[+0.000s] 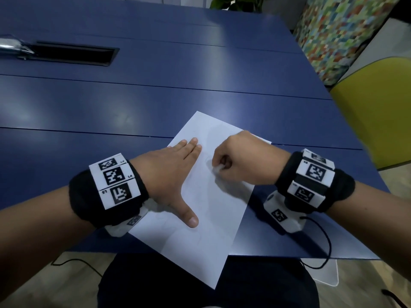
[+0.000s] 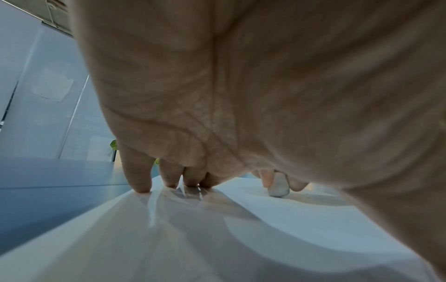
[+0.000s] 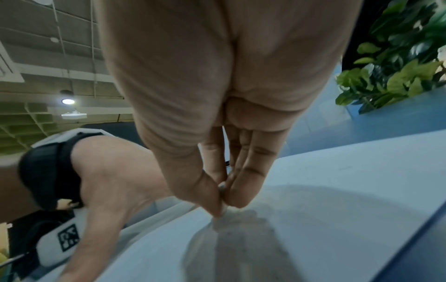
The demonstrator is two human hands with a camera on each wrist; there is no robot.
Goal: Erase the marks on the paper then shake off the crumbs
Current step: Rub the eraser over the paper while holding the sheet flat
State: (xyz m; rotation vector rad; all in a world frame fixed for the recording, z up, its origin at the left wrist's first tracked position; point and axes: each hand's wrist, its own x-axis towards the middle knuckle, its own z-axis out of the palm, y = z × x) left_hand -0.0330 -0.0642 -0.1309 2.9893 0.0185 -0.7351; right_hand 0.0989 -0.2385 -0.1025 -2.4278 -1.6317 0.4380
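paper (image 1: pixel 213 218) pinned by flat, spread left hand (image 1: pixel 171 174); right hand (image 1: pixel 242 161) pinches eraser (image 1: pixel 217 168) against it

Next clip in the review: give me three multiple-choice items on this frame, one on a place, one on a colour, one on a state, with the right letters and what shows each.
1. Where does the paper lie?
A. wholly on the table
B. partly over the table's near edge
C. on the chair

2. What colour is the table?
A. blue
B. white
C. brown

3. What is the left hand doing?
A. gripping a pen
B. lifting the paper
C. pressing flat on the paper

Answers:
1 B, the paper's near corner sticks out past the table edge.
2 A, the tabletop is dark blue all round the sheet.
3 C, its fingers lie straight on the sheet while the right hand pinches the eraser.
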